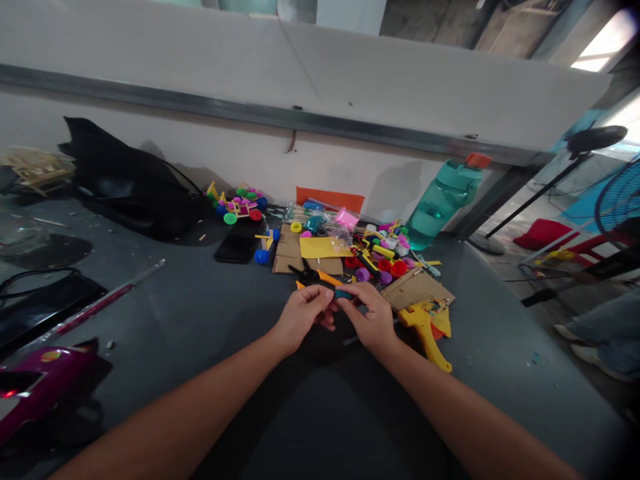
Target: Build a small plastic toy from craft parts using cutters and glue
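My left hand (300, 317) and my right hand (367, 317) meet above the dark tabletop (210, 313), their fingertips pinching a small teal plastic cap (343, 294) between them. Just beyond them lie pliers with orange handles and black jaws (313, 275), which touch or nearly touch my left fingers. A yellow glue gun (426, 333) lies to the right of my right hand, partly on a piece of cardboard (415, 290). Coloured bottle caps (383, 265) and craft sticks are heaped beyond the hands.
Farther back are a toy cart with bottle-cap wheels (236, 205), a black phone (240, 240), a teal water bottle (444, 200) and a black bag (127, 180). A magenta toy car body (45, 387) sits at the left. A seated person's legs (605, 340) show beyond the right edge.
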Demonstrator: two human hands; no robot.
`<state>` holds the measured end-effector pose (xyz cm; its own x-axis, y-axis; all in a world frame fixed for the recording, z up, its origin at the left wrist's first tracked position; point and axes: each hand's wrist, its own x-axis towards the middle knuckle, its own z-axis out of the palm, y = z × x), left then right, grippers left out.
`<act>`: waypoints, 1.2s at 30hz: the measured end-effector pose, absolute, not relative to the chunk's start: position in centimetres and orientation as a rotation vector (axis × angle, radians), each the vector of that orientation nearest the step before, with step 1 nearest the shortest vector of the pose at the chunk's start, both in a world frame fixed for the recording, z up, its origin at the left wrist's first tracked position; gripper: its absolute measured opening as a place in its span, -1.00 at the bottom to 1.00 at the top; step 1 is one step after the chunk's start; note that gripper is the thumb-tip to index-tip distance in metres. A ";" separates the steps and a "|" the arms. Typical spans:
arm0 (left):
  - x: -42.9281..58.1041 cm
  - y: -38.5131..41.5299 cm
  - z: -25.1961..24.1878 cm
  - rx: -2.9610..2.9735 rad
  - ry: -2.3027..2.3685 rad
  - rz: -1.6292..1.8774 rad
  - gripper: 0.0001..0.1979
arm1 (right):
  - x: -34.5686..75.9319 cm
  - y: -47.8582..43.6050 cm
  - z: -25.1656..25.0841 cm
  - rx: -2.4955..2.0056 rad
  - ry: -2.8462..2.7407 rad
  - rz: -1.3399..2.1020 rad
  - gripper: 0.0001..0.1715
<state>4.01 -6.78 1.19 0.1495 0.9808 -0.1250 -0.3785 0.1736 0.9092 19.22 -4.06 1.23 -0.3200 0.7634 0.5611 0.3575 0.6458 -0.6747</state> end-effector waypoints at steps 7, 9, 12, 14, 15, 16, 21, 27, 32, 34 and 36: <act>4.1 -6.8 1.4 0.885 0.940 1.171 -0.72 | 19.1 -4.1 1.2 -0.885 -1.926 0.538 -0.78; 4.2 -6.8 1.3 0.893 0.948 1.174 -0.72 | 19.1 -4.1 1.2 -0.885 -1.930 0.529 -0.81; 4.2 -6.8 1.3 0.893 0.951 1.175 -0.72 | 19.1 -4.1 1.4 -0.873 -1.933 0.523 -0.82; 4.2 -6.8 1.3 0.880 0.953 1.179 -0.72 | 19.1 -4.1 1.4 -0.869 -1.932 0.523 -0.81; 4.2 -6.8 1.3 0.876 0.952 1.182 -0.72 | 19.1 -4.1 1.4 -0.870 -1.928 0.524 -0.81; 4.2 -6.8 1.4 0.875 0.950 1.188 -0.73 | 19.1 -4.1 1.3 -0.872 -1.926 0.528 -0.80; 4.2 -6.8 1.4 0.859 0.992 1.212 -0.73 | 19.1 -4.1 1.0 -0.905 -1.897 0.588 -0.73; 4.3 -6.7 1.3 0.825 1.013 1.271 -0.73 | 19.1 -3.9 1.1 -0.951 -1.884 0.622 -0.82; 4.3 -6.8 1.3 0.844 1.004 1.286 -0.70 | 19.1 -3.8 1.0 -0.955 -1.884 0.567 -0.88; 4.4 -6.8 1.3 0.856 1.010 1.296 -0.71 | 19.1 -3.8 1.0 -0.941 -1.891 0.559 -0.89; 4.4 -6.9 1.3 0.864 1.021 1.305 -0.72 | 19.1 -3.9 1.0 -0.935 -1.894 0.557 -0.90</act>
